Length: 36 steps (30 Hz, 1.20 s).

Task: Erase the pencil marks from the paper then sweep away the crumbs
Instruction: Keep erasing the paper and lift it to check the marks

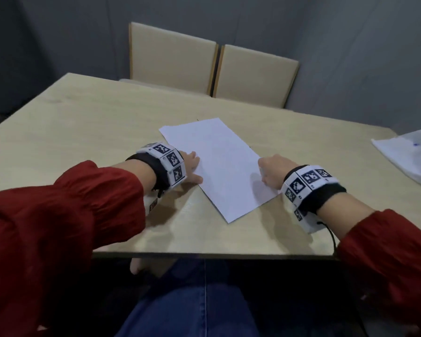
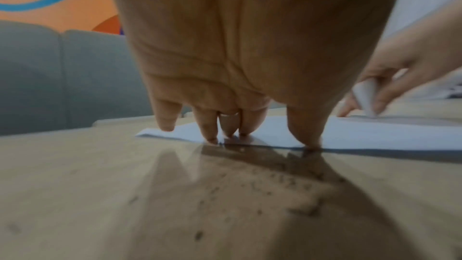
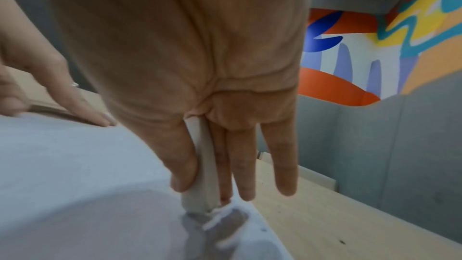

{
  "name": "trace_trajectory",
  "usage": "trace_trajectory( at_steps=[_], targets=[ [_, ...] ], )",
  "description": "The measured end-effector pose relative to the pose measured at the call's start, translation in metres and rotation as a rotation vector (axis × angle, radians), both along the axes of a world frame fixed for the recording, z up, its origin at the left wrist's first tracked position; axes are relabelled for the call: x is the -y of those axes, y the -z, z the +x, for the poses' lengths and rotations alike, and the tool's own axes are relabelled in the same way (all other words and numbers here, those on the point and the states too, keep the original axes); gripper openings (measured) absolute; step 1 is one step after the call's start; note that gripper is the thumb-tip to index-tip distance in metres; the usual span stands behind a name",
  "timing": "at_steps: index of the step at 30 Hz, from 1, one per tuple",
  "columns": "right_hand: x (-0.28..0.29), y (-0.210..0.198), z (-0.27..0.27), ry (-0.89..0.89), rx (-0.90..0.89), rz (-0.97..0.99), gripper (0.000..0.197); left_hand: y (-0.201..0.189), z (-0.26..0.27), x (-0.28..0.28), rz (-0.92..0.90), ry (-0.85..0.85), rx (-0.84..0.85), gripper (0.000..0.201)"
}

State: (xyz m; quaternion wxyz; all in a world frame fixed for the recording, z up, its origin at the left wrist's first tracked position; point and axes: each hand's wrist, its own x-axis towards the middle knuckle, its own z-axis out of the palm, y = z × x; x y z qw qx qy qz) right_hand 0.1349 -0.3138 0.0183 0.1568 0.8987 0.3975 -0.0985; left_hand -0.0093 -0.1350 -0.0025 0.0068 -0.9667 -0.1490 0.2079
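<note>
Paper (image 1: 216,164): left hand (image 1: 191,167) spread flat, pinning its left edge. Right hand (image 1: 270,170), grip pinching eraser (image 3: 201,167) at its right edge. Advice: short light strokes away from the pinned edge, lest the sheet buckle.

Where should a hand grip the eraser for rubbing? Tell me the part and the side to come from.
Grip the eraser on its two broad flat faces, coming from above, as the right hand does now: thumb on one face, fingers on the other. It is a thin slab standing on end, so its narrow tip meets the paper while the left hand pins the sheet's edge.
</note>
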Motion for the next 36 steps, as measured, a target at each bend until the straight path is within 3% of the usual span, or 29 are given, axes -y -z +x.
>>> trace_trajectory(
  at_steps=[4,9,13,16,18,20,24,29,32,34,36],
  targets=[
    [-0.002,0.007,0.008,0.063,-0.02,0.086,0.021,-0.006,-0.003,0.012,0.06,0.048,-0.024,0.055],
    [-0.003,0.002,0.035,0.154,-0.184,0.366,0.015,-0.006,-0.003,0.018,0.14,0.057,-0.079,0.046],
    [-0.001,-0.002,0.047,0.201,-0.266,0.638,0.01,-0.019,0.012,0.024,0.129,-0.005,0.03,0.048],
    [-0.004,-0.001,0.04,0.145,-0.2,0.594,0.005,-0.008,0.032,0.029,0.009,-0.017,0.076,0.087],
    [-0.007,0.003,0.026,0.079,-0.238,0.535,0.018,0.005,0.038,0.038,-0.061,-0.04,0.056,0.128],
    [-0.011,0.009,0.011,0.015,-0.28,0.494,0.028,0.019,0.039,0.045,-0.107,-0.086,0.059,0.146],
    [-0.012,0.012,-0.009,-0.118,-0.244,0.457,0.015,0.027,0.039,0.044,-0.129,-0.104,0.038,0.151],
    [-0.01,-0.002,-0.013,-0.303,-0.313,0.195,0.01,0.027,0.036,0.04,-0.127,-0.051,0.053,0.152],
    [-0.025,-0.001,-0.009,-0.298,-0.293,0.324,0.009,0.022,0.03,0.039,-0.147,-0.028,0.027,0.157],
    [-0.032,0.002,-0.008,-0.265,-0.296,0.396,0.013,0.014,0.029,0.033,-0.176,-0.026,-0.02,0.146],
    [-0.034,0.006,-0.007,-0.29,-0.254,0.405,0.015,0.007,0.029,0.027,-0.166,-0.045,-0.049,0.122]
  ],
)
